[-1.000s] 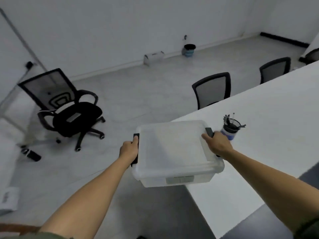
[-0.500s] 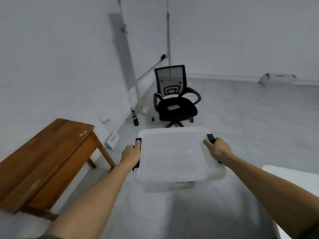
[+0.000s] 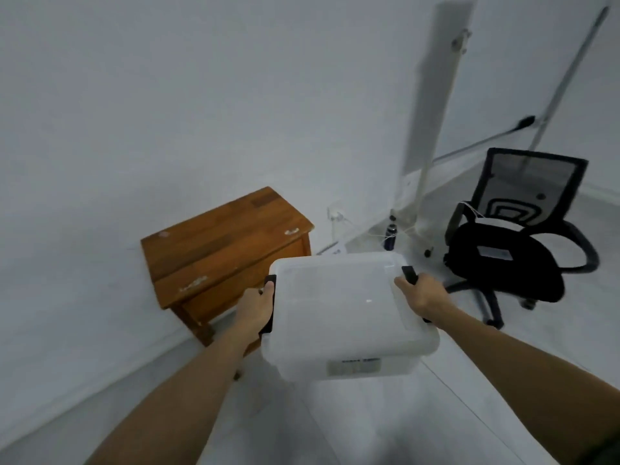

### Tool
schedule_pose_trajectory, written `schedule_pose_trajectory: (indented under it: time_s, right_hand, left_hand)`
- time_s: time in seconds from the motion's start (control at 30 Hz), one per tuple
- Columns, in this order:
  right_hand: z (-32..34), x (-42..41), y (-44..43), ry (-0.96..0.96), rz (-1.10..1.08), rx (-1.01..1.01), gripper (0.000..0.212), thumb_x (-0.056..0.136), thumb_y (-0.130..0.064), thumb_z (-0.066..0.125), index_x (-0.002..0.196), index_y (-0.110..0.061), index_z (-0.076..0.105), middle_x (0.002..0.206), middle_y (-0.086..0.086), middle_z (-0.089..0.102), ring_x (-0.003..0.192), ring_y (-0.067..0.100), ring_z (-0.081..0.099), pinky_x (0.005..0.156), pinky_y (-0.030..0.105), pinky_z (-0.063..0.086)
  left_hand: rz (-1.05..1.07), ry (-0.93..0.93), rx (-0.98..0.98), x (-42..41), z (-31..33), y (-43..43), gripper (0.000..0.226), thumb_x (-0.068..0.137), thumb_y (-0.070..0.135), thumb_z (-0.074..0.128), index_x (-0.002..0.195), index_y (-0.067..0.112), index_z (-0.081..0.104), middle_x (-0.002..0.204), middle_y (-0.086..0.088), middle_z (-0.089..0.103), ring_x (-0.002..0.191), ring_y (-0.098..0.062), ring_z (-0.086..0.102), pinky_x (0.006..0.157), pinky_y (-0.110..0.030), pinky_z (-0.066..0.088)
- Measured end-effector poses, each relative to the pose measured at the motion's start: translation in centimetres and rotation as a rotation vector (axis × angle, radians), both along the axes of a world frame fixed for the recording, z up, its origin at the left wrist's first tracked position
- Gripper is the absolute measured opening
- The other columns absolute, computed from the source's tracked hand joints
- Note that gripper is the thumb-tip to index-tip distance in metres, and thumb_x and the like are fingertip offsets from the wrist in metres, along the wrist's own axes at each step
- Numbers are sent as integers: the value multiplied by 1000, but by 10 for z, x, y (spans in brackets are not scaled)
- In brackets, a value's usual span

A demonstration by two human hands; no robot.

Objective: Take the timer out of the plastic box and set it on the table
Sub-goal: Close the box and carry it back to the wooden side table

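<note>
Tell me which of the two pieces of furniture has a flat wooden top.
The small table left of the box: brown with a flat top. The other, on the right, is a black mesh-backed office chair.

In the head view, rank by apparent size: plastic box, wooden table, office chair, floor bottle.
1. plastic box, wooden table, office chair: much alike, and the box is nearest the camera, so unranked.
2. dark bottle: clearly smallest.
</note>
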State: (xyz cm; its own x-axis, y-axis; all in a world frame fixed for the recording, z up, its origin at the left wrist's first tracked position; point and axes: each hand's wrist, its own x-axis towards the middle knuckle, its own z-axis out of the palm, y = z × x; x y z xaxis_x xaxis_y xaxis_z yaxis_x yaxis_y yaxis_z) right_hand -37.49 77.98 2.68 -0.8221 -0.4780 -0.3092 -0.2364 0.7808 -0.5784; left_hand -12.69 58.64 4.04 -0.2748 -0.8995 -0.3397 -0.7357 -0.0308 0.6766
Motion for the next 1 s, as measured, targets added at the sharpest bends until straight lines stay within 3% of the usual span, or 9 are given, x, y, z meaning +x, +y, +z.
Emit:
schedule_pose_trajectory:
  time_s: [0.1, 0.2, 0.37, 0.67, 0.77, 0.87, 1.0]
  right_hand:
    - [4, -10, -59, 6, 141, 12, 55, 89, -59, 47, 100, -6, 57, 92, 11, 64, 80, 30, 62, 71, 39, 53]
    - [6, -3, -118, 21, 272, -5, 52, 90, -57, 48, 101, -7, 55, 92, 11, 62, 80, 30, 61, 69, 37, 51]
    - [0, 27, -205, 54, 432, 25, 46, 92, -54, 48, 95, -9, 55, 83, 7, 61, 76, 27, 61, 66, 33, 48]
    - [-23, 70, -360, 90, 536, -14, 45, 93, -55, 45, 94, -13, 61, 82, 4, 65, 70, 22, 63, 66, 33, 49]
    - [-18, 80, -409, 63, 536, -27, 46, 93, -56, 46, 87, -12, 60, 78, 5, 66, 67, 22, 65, 64, 35, 54]
    - [-15, 91, -459, 66, 539, -45, 41, 94, -53, 48, 84, -14, 56, 76, 4, 65, 65, 19, 64, 62, 33, 56]
    - [-15, 98, -505, 55, 568, -25, 34, 95, -48, 50, 95, -14, 52, 79, 2, 61, 67, 17, 62, 55, 29, 50]
  left_hand:
    - [143, 30, 4, 17, -3, -24, 47, 101, 45, 37, 85, 5, 57, 94, -15, 63, 83, -26, 57, 82, -38, 47]
    - [296, 67, 28, 43, -2, -45, 50, 98, 46, 42, 92, 1, 61, 94, -15, 65, 89, -31, 61, 87, -42, 52]
    - [442, 66, 46, 85, -7, -79, 41, 97, 43, 46, 85, 6, 59, 88, -10, 61, 87, -31, 60, 85, -40, 50]
    - [538, 90, 73, 136, -33, -206, 42, 95, 41, 52, 98, 0, 63, 86, -10, 61, 81, -29, 59, 73, -36, 49]
    - [520, 108, 79, 147, -27, -255, 36, 94, 36, 54, 97, 1, 62, 90, -11, 63, 83, -28, 60, 79, -39, 53]
    - [512, 125, 88, 159, -21, -308, 34, 93, 33, 57, 107, 3, 62, 101, -14, 68, 94, -32, 65, 87, -43, 56]
    - [496, 140, 124, 167, -25, -356, 33, 92, 28, 60, 116, 5, 60, 105, -12, 67, 99, -33, 65, 91, -45, 55]
